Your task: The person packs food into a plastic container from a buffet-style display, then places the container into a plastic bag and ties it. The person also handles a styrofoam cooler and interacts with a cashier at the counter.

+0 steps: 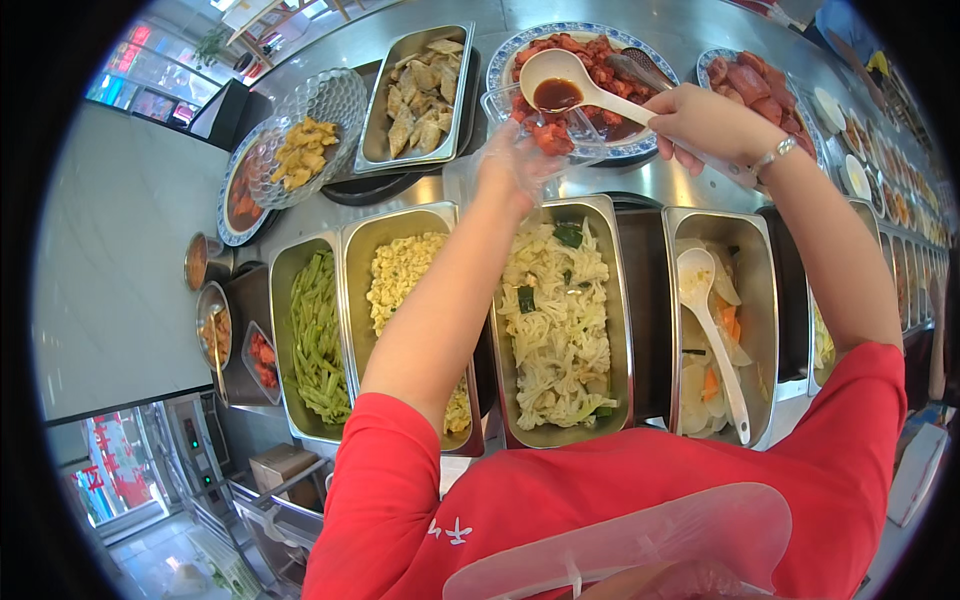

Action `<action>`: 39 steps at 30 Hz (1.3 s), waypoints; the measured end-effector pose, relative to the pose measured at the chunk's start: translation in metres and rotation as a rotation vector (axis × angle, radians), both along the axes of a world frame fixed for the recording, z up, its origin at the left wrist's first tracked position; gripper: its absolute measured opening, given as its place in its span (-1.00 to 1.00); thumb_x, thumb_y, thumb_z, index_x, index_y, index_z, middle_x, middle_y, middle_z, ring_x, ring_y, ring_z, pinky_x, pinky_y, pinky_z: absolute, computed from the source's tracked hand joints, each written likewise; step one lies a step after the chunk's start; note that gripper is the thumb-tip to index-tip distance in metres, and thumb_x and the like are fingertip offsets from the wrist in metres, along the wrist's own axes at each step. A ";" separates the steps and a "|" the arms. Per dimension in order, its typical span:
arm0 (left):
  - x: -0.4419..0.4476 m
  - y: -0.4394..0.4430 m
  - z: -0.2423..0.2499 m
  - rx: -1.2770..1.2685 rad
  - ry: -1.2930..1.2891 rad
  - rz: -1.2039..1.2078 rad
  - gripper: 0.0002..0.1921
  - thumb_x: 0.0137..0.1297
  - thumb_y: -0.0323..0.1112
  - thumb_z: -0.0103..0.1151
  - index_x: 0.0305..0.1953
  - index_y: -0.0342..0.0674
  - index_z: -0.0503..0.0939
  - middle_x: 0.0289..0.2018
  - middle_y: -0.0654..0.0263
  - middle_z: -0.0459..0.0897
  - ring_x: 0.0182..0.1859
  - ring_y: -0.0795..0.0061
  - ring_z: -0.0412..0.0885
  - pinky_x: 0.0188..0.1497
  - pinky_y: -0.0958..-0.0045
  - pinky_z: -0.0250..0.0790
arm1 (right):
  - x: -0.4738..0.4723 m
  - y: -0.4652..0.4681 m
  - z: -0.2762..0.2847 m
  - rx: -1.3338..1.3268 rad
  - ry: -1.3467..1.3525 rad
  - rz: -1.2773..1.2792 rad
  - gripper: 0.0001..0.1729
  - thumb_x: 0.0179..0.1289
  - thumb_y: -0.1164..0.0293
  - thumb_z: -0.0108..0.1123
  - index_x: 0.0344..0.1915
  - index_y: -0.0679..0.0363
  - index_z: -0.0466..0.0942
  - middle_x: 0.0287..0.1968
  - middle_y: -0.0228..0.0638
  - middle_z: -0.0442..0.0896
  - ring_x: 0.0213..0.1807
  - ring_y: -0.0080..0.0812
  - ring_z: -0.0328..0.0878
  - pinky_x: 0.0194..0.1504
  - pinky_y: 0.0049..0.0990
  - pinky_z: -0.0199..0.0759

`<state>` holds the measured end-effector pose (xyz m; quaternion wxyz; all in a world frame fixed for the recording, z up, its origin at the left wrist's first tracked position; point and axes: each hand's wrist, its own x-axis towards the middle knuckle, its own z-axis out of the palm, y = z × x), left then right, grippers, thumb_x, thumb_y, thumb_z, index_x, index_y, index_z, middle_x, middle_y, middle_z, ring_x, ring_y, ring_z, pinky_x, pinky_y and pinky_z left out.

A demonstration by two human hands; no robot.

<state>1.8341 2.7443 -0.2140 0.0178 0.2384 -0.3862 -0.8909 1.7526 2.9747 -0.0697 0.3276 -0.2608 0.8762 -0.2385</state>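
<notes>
My left hand [510, 169], under what looks like thin clear plastic, holds up a clear plastic box [581, 139]. Inside the box lies a piece of red glazed meat [553, 138]. My right hand [705, 124] grips the handle of a white ladle [574, 79], whose bowl is tilted over the box with brown sauce in it. Behind both stands a blue-rimmed plate [510, 49] heaped with red glazed meat chunks [577, 45]. Metal tongs [646, 69] rest on that meat, close to my right hand.
Steel pans of green vegetable [319, 337], scrambled egg [405, 262], cauliflower [559, 337] and sliced radish with a white spoon [701, 277] line the near side. Farther back are a pan of wing pieces [427, 97], a clear bowl [300, 157] and a plate of meat blocks [757, 86].
</notes>
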 end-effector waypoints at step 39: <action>0.247 0.099 0.162 0.249 0.276 -0.406 -0.47 0.53 -0.16 -0.15 0.45 -0.16 0.26 0.40 0.13 0.37 0.40 0.09 0.36 0.45 -0.06 0.21 | 0.276 0.215 0.030 -0.468 0.596 -0.533 -0.56 0.39 0.37 0.24 0.23 0.23 0.55 0.00 -0.16 0.71 0.00 -0.33 0.68 0.07 -0.41 0.53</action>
